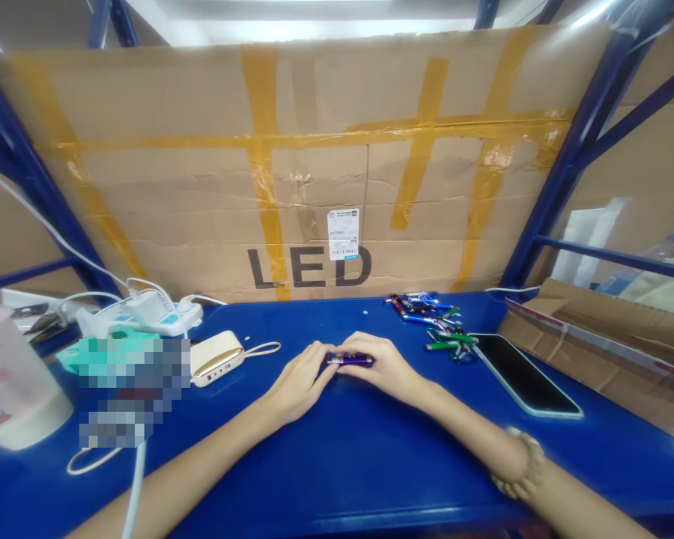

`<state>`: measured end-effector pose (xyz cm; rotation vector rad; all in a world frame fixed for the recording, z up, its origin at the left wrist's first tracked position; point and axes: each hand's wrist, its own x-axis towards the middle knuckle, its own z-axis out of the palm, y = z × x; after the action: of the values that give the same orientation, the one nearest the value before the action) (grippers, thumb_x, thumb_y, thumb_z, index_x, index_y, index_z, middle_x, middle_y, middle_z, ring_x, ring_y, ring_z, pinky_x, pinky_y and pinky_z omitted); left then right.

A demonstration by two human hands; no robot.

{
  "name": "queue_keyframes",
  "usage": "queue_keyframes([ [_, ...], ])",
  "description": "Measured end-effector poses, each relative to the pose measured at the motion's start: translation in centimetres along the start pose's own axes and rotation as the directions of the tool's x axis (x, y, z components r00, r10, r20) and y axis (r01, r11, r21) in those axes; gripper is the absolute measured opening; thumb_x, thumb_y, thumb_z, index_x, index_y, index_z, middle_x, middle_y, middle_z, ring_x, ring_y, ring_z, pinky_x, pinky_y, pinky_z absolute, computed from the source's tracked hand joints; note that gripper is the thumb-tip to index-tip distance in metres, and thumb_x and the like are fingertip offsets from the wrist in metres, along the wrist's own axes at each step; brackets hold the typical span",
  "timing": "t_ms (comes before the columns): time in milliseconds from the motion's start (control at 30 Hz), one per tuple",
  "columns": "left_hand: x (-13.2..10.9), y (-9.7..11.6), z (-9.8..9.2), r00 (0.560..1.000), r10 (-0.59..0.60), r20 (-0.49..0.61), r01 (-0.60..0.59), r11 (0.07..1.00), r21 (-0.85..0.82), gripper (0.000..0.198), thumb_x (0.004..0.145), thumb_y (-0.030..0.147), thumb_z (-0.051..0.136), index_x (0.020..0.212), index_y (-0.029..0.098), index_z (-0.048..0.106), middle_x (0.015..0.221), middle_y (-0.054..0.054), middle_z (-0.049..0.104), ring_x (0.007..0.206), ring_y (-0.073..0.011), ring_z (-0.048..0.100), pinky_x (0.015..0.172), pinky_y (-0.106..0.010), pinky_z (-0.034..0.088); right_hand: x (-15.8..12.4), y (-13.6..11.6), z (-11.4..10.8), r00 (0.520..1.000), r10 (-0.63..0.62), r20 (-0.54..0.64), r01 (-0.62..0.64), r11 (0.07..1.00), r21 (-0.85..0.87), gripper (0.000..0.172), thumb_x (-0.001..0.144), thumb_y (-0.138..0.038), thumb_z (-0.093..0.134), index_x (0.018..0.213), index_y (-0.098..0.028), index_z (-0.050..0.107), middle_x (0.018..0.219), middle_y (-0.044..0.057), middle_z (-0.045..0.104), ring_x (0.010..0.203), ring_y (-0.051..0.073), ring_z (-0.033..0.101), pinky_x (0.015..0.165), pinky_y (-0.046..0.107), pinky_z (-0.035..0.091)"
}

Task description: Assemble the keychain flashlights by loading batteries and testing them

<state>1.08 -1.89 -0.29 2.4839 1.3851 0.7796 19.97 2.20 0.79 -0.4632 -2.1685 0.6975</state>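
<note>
A small shiny purple metal tube (353, 360), which looks like a mini keychain flashlight, is held level just over the blue tabletop. My right hand (379, 363) is closed around it from above, thumb and fingers pinching its body. At the tube's left end, my left hand (303, 382) has its fingertips and thumb closed on the tip, partly hidden behind my right fingers. Similar tubes in blue, red and black (421, 305) lie in a loose pile behind my right hand. Several green ones (449, 340) lie nearer.
A phone (531, 378) lies at right beside an open cardboard box (606, 352). To the left are a cream power bank (216, 358), a power strip (162, 318) with cables, a blurred-out item, and a white bin (16, 389). A large carton (314, 180) stands behind.
</note>
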Motion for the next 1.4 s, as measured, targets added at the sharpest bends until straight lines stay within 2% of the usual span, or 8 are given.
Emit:
queue_keyframes([
  [167,0.0,0.2,0.0,0.989,0.148,-0.003,-0.148,0.988,0.035,0.029,0.093,0.031,0.028,0.103,0.021,0.053,0.099,-0.006,0.056,0.092,-0.0185,0.054,0.082,-0.032,0.045,0.2,-0.5,1.4,0.911,0.41,-0.034,-0.367,0.846,0.388,0.041,0.066,-0.038,0.072,0.099,-0.014,0.065,0.072,0.003,0.064,0.061,0.013,0.058,0.056,0.026,0.049],
  [267,-0.1,0.2,0.1,0.987,0.156,-0.05,-0.15,0.983,0.105,0.03,0.091,0.035,0.033,0.089,0.019,0.058,0.09,-0.006,0.057,0.085,-0.0187,0.055,0.077,-0.032,0.046,0.3,-0.5,1.7,0.877,0.476,0.063,-0.443,0.753,0.487,0.04,0.072,-0.042,0.066,0.101,-0.014,0.065,0.078,0.005,0.065,0.07,0.014,0.059,0.059,0.025,0.047],
  [433,-0.1,0.3,0.1,0.991,0.106,-0.08,-0.095,0.988,0.122,0.03,0.091,0.038,0.033,0.078,0.02,0.054,0.083,-0.003,0.056,0.078,-0.0167,0.055,0.073,-0.031,0.045,0.3,-0.4,1.6,0.884,0.464,0.051,-0.42,0.744,0.52,0.045,0.077,-0.046,0.059,0.112,-0.017,0.06,0.084,0.003,0.062,0.083,0.014,0.057,0.078,0.03,0.045],
  [700,-0.2,0.3,-0.2,0.972,-0.213,-0.099,0.204,0.974,-0.099,0.022,0.091,0.042,0.03,0.09,0.023,0.043,0.081,0.002,0.057,0.074,-0.0154,0.057,0.07,-0.029,0.043,0.1,-0.4,1.8,0.904,0.365,0.222,-0.42,0.854,0.307,0.046,0.087,-0.048,0.041,0.116,-0.015,0.056,0.07,-0.002,0.049,0.048,0.006,0.039,0.046,0.021,0.034],
  [833,0.0,0.2,0.0,0.985,-0.155,-0.072,0.151,0.987,-0.057,0.027,0.092,0.039,0.025,0.083,0.023,0.045,0.085,0.0,0.053,0.082,-0.0157,0.055,0.075,-0.028,0.042,0.0,-0.4,1.5,0.943,0.27,0.193,-0.295,0.948,0.117,0.041,0.092,-0.043,0.034,0.105,-0.015,0.061,0.074,0.001,0.054,0.065,0.011,0.047,0.066,0.026,0.042],
  [1067,0.1,-0.1,0.1,0.97,-0.229,-0.083,0.212,0.962,-0.17,0.029,0.091,0.043,0.027,0.079,0.024,0.044,0.082,0.002,0.047,0.078,-0.0156,0.052,0.074,-0.029,0.039,0.0,0.0,0.9,0.955,0.17,0.242,-0.165,0.985,-0.043,0.041,0.094,-0.035,0.03,0.129,-0.019,0.043,0.087,0.005,0.057,0.079,0.014,0.051,0.078,0.031,0.045],
  [1267,0.5,-1.7,0.6,0.857,-0.455,-0.24,0.227,0.753,-0.618,0.032,0.088,0.048,0.029,0.079,0.022,0.044,0.074,0.002,0.049,0.064,-0.0137,0.046,0.058,-0.025,0.035,0.1,0.4,0.3,0.948,0.165,0.271,-0.132,0.982,-0.134,0.041,0.095,-0.033,0.03,0.13,-0.018,0.043,0.085,0.004,0.056,0.082,0.015,0.052,0.081,0.033,0.043],
  [1400,0.9,-2.1,0.9,0.843,-0.492,-0.218,0.12,0.567,-0.815,0.029,0.086,0.048,0.034,0.083,0.02,0.044,0.081,0.0,0.05,0.066,-0.0122,0.049,0.055,-0.022,0.036,0.1,0.4,0.1,0.94,0.182,0.287,-0.143,0.978,-0.152,0.042,0.094,-0.034,0.032,0.132,-0.018,0.041,0.093,0.006,0.056,0.087,0.016,0.053,0.082,0.032,0.043],
])
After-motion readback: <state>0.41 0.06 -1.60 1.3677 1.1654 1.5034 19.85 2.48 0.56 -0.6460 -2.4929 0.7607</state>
